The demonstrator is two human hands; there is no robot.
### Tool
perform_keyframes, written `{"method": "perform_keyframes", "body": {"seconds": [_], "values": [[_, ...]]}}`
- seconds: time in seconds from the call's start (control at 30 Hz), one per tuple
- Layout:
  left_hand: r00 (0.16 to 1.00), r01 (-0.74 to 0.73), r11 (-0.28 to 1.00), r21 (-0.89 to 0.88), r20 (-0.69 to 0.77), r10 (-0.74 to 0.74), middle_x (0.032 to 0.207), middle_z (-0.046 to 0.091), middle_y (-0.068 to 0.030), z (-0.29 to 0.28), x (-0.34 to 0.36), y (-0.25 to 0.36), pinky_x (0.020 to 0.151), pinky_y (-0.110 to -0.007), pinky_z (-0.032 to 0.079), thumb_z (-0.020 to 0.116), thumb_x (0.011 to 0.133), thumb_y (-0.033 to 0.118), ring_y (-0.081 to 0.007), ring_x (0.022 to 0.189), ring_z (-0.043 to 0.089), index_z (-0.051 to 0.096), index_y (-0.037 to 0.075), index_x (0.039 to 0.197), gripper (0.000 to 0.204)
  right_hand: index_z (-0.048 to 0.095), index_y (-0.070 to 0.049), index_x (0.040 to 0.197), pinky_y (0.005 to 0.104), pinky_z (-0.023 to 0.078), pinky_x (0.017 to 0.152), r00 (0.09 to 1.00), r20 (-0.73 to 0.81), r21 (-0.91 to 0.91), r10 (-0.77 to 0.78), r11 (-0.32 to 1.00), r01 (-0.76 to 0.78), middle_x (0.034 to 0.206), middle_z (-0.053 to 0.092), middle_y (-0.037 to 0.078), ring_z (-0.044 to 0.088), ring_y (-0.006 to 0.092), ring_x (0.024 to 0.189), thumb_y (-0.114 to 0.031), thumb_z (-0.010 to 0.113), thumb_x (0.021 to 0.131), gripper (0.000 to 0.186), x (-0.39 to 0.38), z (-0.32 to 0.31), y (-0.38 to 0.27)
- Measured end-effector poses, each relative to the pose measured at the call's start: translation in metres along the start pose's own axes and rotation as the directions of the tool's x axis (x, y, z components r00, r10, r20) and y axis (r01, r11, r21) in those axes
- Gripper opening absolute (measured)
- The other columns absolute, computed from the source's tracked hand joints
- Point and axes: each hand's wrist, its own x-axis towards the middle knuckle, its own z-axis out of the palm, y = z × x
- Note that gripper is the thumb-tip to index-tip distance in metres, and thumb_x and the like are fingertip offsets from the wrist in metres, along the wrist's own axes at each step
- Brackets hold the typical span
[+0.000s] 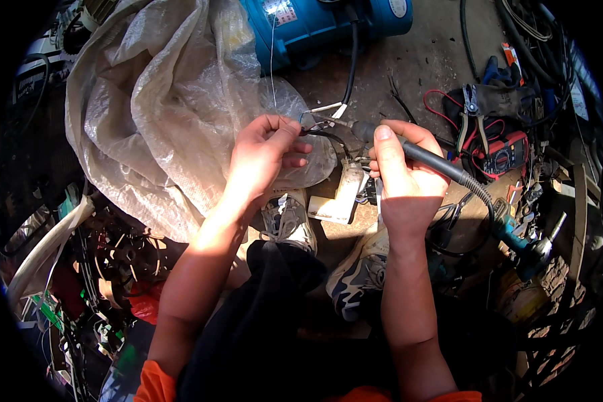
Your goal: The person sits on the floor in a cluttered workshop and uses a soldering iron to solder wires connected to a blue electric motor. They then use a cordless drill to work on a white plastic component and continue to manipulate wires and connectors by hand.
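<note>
My right hand (409,161) grips the black handle of a soldering iron (432,155), its metal tip pointing left. My left hand (264,151) is closed in a pinch on thin wires (306,127) at the end of a black cable (331,136). The iron's tip is close to these wires; whether it touches them I cannot tell. A fine pale strand (273,67) runs down toward my left fingers. Just below the hands, a white angular piece (338,201) lies by my shoes.
A blue cylindrical motor (295,33) with a black cable stands at the far side. A translucent plastic sheet (161,100) spreads on the left. At right are a red multimeter (506,154), pliers (472,110) and a teal power tool (522,244). Scrap (124,251) lies lower left.
</note>
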Motion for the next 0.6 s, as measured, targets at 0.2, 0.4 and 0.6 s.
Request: {"method": "perform_keyframes", "body": {"seconds": [0.2, 0.4, 0.6], "values": [[0.998, 0.061, 0.982, -0.177, -0.009, -0.063, 0.087, 0.06, -0.0051, 0.007, -0.0014, -0.0025, 0.067, -0.024, 0.054, 0.062, 0.093, 0.016, -0.0173, 0.082, 0.067, 0.056, 0.001, 0.101, 0.018, 0.063, 0.004, 0.099, 0.0197, 0.044, 0.057, 0.999, 0.008, -0.029, -0.041, 0.999, 0.042, 0.075, 0.063, 0.004, 0.055, 0.0061, 0.063, -0.006, 0.069, 0.085, 0.017, 0.0, -0.0006, 0.0032], [0.999, 0.053, 0.971, -0.234, 0.023, -0.049, 0.089, 0.062, -0.0074, 0.0041, 0.0006, -0.0068, 0.077, -0.024, 0.056, 0.063, 0.091, 0.011, -0.0177, 0.088, 0.067, 0.057, 0.0, 0.095, 0.013, 0.063, 0.004, 0.101, 0.0226, 0.049, 0.058, 0.997, 0.043, -0.098, -0.067, 0.993, 0.071, 0.073, 0.063, 0.007, 0.058, 0.0097, 0.062, -0.01, 0.067, 0.086, 0.021, -0.0026, -0.0039, 0.004], [1.0, 0.027, 0.977, -0.212, 0.017, -0.024, 0.088, 0.063, -0.0076, 0.0046, 0.001, -0.0087, 0.079, -0.023, 0.056, 0.065, 0.089, 0.007, -0.0166, 0.089, 0.066, 0.057, -0.001, 0.089, 0.011, 0.063, 0.003, 0.1, 0.0227, 0.049, 0.058, 0.998, 0.026, -0.162, -0.065, 0.984, 0.068, 0.072, 0.064, 0.007, 0.058, 0.0094, 0.062, -0.008, 0.067, 0.086, 0.019, -0.0046, -0.0059, 0.0044]]}}
